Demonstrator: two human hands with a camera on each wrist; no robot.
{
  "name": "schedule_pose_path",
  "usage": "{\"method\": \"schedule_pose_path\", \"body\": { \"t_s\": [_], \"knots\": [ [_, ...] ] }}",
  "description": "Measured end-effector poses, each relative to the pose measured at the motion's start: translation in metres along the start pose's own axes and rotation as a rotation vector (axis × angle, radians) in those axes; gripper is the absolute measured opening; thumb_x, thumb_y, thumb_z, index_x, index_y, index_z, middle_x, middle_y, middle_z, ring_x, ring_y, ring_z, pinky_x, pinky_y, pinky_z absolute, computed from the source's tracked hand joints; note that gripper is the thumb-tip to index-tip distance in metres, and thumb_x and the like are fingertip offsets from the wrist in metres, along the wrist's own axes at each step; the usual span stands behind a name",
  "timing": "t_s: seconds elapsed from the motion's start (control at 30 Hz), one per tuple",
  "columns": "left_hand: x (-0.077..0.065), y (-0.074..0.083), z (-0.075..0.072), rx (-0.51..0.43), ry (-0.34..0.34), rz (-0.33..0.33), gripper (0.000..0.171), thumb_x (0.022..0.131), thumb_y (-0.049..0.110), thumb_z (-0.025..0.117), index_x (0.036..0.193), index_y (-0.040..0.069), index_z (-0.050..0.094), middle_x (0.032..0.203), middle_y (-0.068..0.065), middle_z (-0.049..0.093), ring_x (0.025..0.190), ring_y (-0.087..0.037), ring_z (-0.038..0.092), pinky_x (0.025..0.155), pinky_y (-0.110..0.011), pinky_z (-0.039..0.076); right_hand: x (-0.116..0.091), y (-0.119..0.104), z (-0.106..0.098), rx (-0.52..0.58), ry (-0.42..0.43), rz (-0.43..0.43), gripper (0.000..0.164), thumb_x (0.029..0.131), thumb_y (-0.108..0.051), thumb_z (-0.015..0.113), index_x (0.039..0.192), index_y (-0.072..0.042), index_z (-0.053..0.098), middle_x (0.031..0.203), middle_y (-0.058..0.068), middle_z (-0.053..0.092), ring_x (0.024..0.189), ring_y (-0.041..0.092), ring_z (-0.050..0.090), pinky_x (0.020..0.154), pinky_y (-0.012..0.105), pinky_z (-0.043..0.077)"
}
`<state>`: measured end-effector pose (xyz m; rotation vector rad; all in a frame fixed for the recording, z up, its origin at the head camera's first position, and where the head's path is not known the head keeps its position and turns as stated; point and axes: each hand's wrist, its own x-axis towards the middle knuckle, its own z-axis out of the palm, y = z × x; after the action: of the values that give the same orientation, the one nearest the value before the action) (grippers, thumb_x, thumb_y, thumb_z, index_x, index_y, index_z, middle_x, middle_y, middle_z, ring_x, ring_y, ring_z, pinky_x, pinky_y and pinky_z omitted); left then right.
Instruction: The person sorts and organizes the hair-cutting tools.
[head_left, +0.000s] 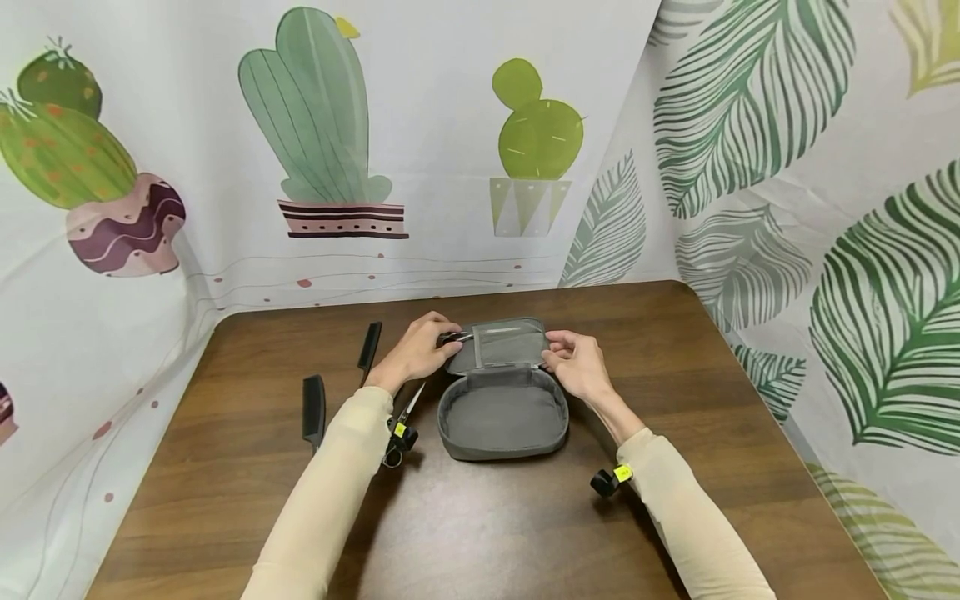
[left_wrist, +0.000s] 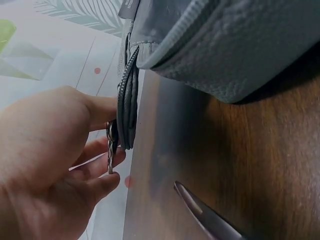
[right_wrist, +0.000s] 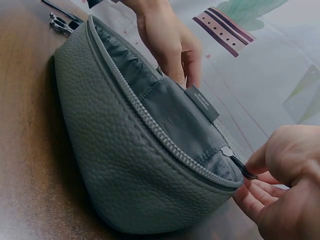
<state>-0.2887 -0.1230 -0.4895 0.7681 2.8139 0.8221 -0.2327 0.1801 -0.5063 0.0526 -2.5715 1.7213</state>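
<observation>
A grey zippered pouch (head_left: 502, 452) lies unzipped on the table, its lid (head_left: 517, 333) folded back toward the wall. The lid's inner side has a see-through pocket. My left hand (head_left: 422, 350) is at the lid's left end, pinching a slim dark item with a shiny metal edge (left_wrist: 110, 150); its kind is mostly hidden by the fingers and lid. On the other side, my right hand (head_left: 579, 362) pinches the lid's right edge, beside the zipper pull (right_wrist: 227, 151). The pouch's lower compartment holds nothing visible.
A pair of scissors (head_left: 408, 408) lies left of the pouch, partly behind the left wrist camera. Farther left are a wide black comb (head_left: 313, 404) and a narrower black comb (head_left: 370, 343). A printed cloth (head_left: 442, 150) hangs behind the wooden table (head_left: 480, 533).
</observation>
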Motion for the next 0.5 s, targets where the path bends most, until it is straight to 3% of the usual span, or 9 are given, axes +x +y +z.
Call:
{"method": "schedule_pose_path", "body": {
  "t_s": [0.23,0.5],
  "knots": [
    [0.0033,0.0055,0.0016,-0.001,0.027,0.017,0.042,0.104,0.021,0.062,0.140,-0.001,0.063,0.137,-0.017,0.055,0.126,-0.033,0.049,0.106,-0.052,0.043,0.0006,0.0009,-0.0004,-0.003,0.002,-0.010,0.035,0.094,-0.001,0.069,0.128,0.007,0.068,0.106,0.022,0.068,0.084,0.022,0.074,0.069,0.023,0.061],
    [0.0073,0.0075,0.0060,0.043,0.014,0.006,0.044,0.105,0.024,0.060,0.143,0.001,0.062,0.140,-0.015,0.052,0.131,-0.031,0.044,0.110,-0.050,0.041,0.0009,0.0023,-0.0004,0.025,-0.003,-0.010,0.034,0.094,0.001,0.069,0.127,0.009,0.068,0.104,0.023,0.067,0.084,0.028,0.074,0.066,0.021,0.060]
  ]
}}
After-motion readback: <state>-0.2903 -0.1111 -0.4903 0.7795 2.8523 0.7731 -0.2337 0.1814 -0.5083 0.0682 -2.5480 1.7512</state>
